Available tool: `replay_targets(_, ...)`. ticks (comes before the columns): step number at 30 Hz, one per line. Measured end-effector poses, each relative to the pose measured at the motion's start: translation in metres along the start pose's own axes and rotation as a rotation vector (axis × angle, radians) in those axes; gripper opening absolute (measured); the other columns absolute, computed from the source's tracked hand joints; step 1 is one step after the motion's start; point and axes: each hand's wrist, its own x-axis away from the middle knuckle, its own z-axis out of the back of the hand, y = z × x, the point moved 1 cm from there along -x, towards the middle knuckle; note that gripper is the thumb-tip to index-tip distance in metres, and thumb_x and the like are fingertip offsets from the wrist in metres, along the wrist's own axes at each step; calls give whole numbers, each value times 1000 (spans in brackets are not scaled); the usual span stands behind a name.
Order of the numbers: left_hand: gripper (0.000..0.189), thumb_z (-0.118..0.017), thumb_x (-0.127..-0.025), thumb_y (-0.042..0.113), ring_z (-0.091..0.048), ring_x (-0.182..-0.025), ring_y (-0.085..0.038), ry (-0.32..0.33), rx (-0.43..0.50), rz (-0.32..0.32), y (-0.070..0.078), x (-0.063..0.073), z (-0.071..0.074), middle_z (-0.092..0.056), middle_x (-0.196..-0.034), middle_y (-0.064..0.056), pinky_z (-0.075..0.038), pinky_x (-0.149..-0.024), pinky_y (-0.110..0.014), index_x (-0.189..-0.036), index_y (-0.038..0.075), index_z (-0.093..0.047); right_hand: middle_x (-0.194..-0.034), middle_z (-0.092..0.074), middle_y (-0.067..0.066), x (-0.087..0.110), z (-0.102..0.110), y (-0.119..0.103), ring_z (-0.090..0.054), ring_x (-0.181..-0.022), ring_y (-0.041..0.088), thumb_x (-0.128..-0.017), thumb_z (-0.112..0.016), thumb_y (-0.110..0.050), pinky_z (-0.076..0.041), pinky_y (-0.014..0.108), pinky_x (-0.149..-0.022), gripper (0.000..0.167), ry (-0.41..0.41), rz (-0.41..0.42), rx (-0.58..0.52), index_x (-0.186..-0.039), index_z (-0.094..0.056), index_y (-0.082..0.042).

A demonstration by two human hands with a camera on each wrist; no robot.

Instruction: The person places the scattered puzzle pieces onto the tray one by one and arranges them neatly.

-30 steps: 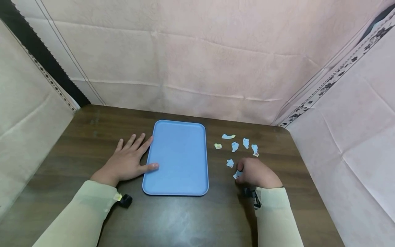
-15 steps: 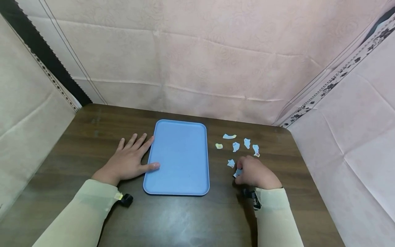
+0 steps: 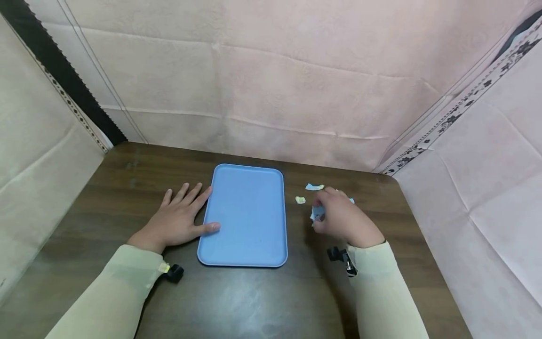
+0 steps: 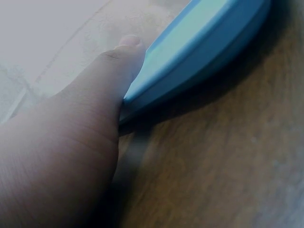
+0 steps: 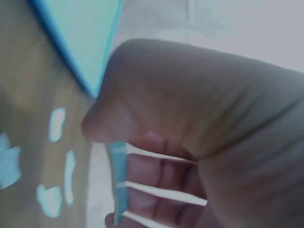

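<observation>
My left hand (image 3: 175,225) lies with fingers spread at the left side of a blue tray (image 3: 243,216). Its thumb reaches over the tray rim, as the left wrist view also shows. Right of the tray, my right hand (image 3: 347,219) pinches a flat light-blue piece (image 5: 119,185) with irregular edges between thumb and fingertips, raised above the table. Beyond the hand lie a long light-blue piece (image 3: 314,187) and a small yellow-green piece (image 3: 300,200). Other similar pieces are mostly covered by the right hand in the head view; the right wrist view shows a jagged one (image 5: 8,164).
The brown wooden table (image 3: 245,306) carries the tray and pieces. Pale cloth (image 3: 275,84) hangs behind it and along both sides. A small black camera sits at each wrist.
The right hand has lifted the light-blue piece off the table and moved forward and slightly left, over the other pieces. The left hand and the tray stay put.
</observation>
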Motion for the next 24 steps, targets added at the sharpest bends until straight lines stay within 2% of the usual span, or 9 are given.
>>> replay_targets(5, 117, -46, -95, 99, 1, -176, -51, -5, 1, 5, 0, -1, 0, -8, -191, -14, 7, -133, -83, -183, 33, -6, -121, -67, 4, -18, 19, -23, -61, -111, 27, -86, -86, -9, -61, 43, -94, 36, 40, 102, 27, -120, -74, -10)
replay_targets(11, 118, -44, -94, 100, 1, -176, -51, -9, -2, 8, 1, -1, 2, -9, -191, -13, 7, -133, -82, -183, 33, -7, -118, -67, 3, -44, 32, -43, -61, -111, 25, -88, -84, -8, -59, 40, -98, 34, 102, 261, 93, -120, -74, -9)
replay_targets(13, 118, -44, -94, 101, 2, -176, -51, -13, -2, 9, 2, -1, 2, -9, -191, -13, 8, -133, -82, -183, 33, -7, -120, -66, 1, -52, 35, -49, -60, -112, 24, -89, -82, -9, -58, 39, -99, 35, 109, 285, 106, -123, -73, -11)
replay_targets(18, 119, -42, -93, 102, 1, -176, -50, -13, -5, 13, 2, -2, 3, -10, -191, -14, 8, -133, -82, -183, 33, -7, -127, -66, -2, -75, 38, -66, -60, -116, 19, -91, -84, -12, -59, 36, -104, 42, 93, 351, 120, -132, -72, -15)
replay_targets(24, 120, -40, -92, 104, 2, -176, -49, -17, -8, 21, 1, -1, 3, -10, -191, -13, 7, -133, -82, -183, 34, -6, -124, -65, -7, -103, 34, -84, -61, -114, 14, -94, -87, -17, -59, 32, -105, 38, 63, 453, 163, -130, -74, -19)
